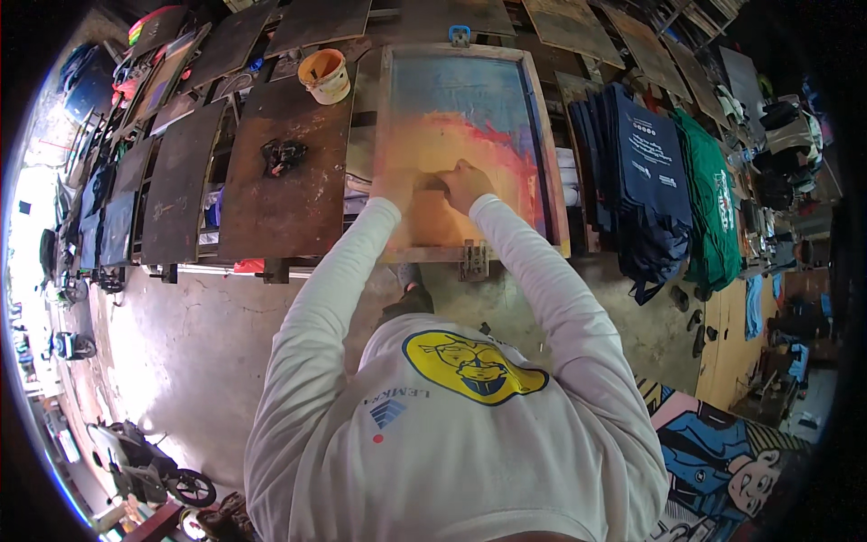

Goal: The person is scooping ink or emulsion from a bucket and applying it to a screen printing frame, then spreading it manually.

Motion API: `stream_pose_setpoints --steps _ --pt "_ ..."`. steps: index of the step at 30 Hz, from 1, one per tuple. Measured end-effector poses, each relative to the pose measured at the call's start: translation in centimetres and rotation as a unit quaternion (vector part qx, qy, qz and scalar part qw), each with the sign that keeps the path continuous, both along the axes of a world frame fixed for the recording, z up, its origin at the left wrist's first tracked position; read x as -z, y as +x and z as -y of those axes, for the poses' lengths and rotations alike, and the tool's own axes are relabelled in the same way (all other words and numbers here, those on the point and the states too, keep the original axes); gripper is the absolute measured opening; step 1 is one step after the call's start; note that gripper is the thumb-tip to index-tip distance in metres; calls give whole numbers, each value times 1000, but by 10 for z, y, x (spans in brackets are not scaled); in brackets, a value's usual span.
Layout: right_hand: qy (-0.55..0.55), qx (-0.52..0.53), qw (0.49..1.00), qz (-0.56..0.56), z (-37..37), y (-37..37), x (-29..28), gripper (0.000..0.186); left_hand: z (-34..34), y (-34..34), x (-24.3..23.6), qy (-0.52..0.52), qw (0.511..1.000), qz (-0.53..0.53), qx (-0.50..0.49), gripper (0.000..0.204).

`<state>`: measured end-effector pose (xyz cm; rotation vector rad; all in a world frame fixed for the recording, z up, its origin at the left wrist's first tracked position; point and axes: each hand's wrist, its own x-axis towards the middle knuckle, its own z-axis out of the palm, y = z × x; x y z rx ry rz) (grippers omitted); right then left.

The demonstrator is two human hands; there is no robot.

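Observation:
A wooden-framed printing screen (461,81) lies before me, its mesh blue-grey at the far end and orange-yellow nearer, with pink-red smears between. Over the near half of the mesh, my right hand (468,184) is closed, knuckles up, its fingertips hidden. Beside it, my left hand (397,186) is blurred against the orange area, and its fingers do not show clearly. Between the two hands is a dark brown patch that could be a thing or a shadow. A metal hinge clamp (473,260) sits on the frame's near edge; a blue clip (460,36) is at the far edge.
On the dark board (280,212) to the left are an orange-stained bucket (325,78) and a crumpled black lump (283,157). Stacked navy bags (646,163) and green bags (709,199) lie to the right. A motorbike (144,465) stands on the floor at lower left.

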<state>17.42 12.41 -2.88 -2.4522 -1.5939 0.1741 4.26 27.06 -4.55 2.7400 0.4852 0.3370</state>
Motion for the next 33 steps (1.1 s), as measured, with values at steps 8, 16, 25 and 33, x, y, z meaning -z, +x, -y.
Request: stream_pose_setpoints --steps 8,16,25,33 --pt "-53 -64 997 2 9 -9 -5 21 4 -10 -5 -55 990 -125 30 15" --pt "-43 -72 996 -41 52 -34 -13 26 48 -41 -20 -59 992 -106 46 25" --pt "7 -69 997 -34 61 -36 -8 20 50 -49 -20 -22 993 -97 57 39" --pt "-4 -85 995 -45 62 -41 -19 24 32 -54 -19 22 987 -121 105 40"
